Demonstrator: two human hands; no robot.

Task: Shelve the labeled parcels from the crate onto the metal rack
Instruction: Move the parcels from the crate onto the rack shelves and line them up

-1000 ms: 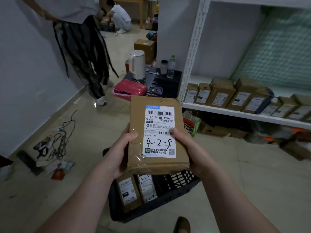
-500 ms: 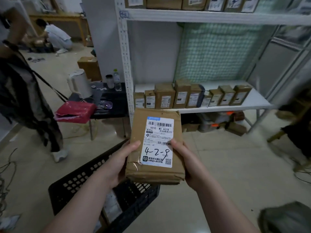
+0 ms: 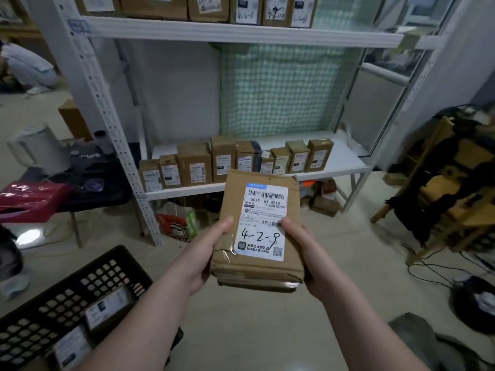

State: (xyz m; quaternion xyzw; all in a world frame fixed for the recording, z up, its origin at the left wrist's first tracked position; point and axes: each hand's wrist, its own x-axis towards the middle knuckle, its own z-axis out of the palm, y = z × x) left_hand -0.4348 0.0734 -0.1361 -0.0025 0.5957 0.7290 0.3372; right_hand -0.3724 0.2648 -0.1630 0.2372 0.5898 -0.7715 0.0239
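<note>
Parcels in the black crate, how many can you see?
2. The upper parcel lies mid-crate; the lower parcel lies by the picture's bottom edge. The black crate runs out of view, so more may hide.
</note>
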